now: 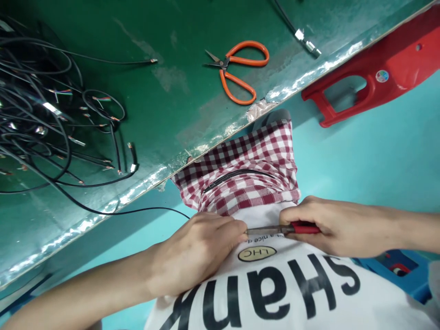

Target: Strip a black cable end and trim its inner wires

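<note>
1. Gripping a red-handled hand tool (304, 228), the right hand (335, 228) has its fingers wrapped firmly around the handle. The narrow metal shaft points across the body; whether it is a screwdriver, a file or closed pliers cannot be told.
2. The left hand (197, 252) is curled closed, its fingertips (239, 228) pressed together at the tool's tip. Whatever they pinch is hidden.
3. A thin black cable (147, 210) droops from the bench and disappears behind the left hand, so it may be the pinched item, though the end does not show.
4. Both hands work off the bench, above a white printed T-shirt (275, 293) and just beside a red-checked zip pouch (240, 183).
5. On the green workbench (192, 110), a tangled bundle of stripped black cables (34, 119) lies toward the left corner. Orange-handled scissors (237, 68) lie near the far edge.
6. A slip of the metal tip could jab the left fingertips, especially under hard pressure so close to them.
7. A sharp tug on the cable could drag the tangled bundle toward the bench's foil-covered edge (220, 135), where torn foil could snag it.
</note>
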The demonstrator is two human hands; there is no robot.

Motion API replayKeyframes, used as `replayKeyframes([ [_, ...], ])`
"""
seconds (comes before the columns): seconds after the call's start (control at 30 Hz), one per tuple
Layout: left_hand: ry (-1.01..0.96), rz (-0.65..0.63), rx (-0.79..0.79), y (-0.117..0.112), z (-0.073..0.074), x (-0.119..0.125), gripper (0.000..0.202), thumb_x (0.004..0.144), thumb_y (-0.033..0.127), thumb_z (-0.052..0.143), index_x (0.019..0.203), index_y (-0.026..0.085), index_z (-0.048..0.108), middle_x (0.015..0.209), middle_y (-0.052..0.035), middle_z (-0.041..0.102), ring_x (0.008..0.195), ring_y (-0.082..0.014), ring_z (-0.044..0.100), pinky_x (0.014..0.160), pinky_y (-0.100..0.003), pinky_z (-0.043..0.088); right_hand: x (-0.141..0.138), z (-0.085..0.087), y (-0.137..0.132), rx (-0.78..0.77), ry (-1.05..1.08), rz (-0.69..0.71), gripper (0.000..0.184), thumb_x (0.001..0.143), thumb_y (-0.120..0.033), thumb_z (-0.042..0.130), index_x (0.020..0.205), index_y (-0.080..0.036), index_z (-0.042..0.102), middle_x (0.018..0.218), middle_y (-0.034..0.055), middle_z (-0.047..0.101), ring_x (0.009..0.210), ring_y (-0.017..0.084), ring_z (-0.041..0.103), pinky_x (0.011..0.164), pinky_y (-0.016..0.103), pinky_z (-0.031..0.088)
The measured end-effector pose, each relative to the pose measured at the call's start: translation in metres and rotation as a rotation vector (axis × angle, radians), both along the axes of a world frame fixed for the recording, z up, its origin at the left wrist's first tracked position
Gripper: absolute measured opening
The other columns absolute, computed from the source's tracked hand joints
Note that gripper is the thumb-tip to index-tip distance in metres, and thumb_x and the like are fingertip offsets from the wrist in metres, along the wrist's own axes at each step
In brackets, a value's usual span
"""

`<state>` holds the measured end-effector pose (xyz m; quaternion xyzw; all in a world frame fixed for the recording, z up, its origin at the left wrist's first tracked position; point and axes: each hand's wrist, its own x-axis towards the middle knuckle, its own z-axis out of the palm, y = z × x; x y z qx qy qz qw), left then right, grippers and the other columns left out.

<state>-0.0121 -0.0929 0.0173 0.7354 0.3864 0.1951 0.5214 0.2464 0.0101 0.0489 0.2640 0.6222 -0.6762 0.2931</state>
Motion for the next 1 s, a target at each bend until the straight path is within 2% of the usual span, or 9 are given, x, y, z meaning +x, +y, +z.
replayKeyframes([
  [0.23,0.000,0.016,-0.025,-0.002,-0.001,0.001,0.012,0.099,0.017,0.050,0.103,0.015,0.061,0.078,-0.0035,0.070,0.064,-0.0144,0.064,0.059,-0.026,0.047,-0.001,0.000,0.000,-0.024,-0.034,-0.008,0.016,0.092,-0.019,0.050,0.076,-0.020,0.045,0.063,-0.0053,0.044,0.055,0.009,0.038,0.050,0.020,0.030],
  [0.5,0.096,0.088,-0.257,-0.001,-0.003,-0.015,0.019,0.101,0.023,0.049,0.115,0.020,0.061,0.098,-0.0016,0.072,0.082,-0.0129,0.069,0.070,-0.023,0.051,-0.001,-0.001,0.008,0.018,-0.027,-0.042,0.020,0.097,-0.032,0.048,0.079,-0.021,0.048,0.064,-0.0046,0.047,0.057,0.010,0.041,0.052,0.021,0.032],
  [0.63,0.069,0.030,-0.345,-0.004,-0.003,-0.026,0.018,0.102,0.023,0.046,0.108,0.021,0.063,0.084,0.0010,0.068,0.071,-0.0111,0.064,0.063,-0.023,0.045,0.002,-0.003,0.005,-0.022,-0.025,-0.039,0.024,0.098,-0.035,0.048,0.078,-0.021,0.046,0.063,-0.0050,0.045,0.056,0.009,0.038,0.051,0.020,0.030],
  [0.73,0.101,-0.031,-0.397,-0.007,-0.001,-0.033,0.021,0.102,0.025,0.044,0.107,0.021,0.065,0.080,0.0004,0.067,0.069,-0.0123,0.063,0.064,-0.024,0.044,0.004,-0.005,0.002,-0.069,-0.027,-0.047,0.023,0.098,-0.033,0.048,0.078,-0.021,0.046,0.063,-0.0049,0.043,0.055,0.009,0.036,0.049,0.020,0.029],
  [1.0,0.107,0.058,-0.491,-0.024,-0.006,-0.058,0.021,0.100,0.022,0.047,0.097,0.022,0.068,0.077,0.0002,0.067,0.062,-0.0113,0.060,0.058,-0.021,0.044,0.007,-0.003,0.003,-0.099,-0.033,-0.109,0.026,0.098,-0.035,0.048,0.077,-0.020,0.046,0.064,-0.0043,0.044,0.055,0.008,0.035,0.050,0.019,0.030],
])
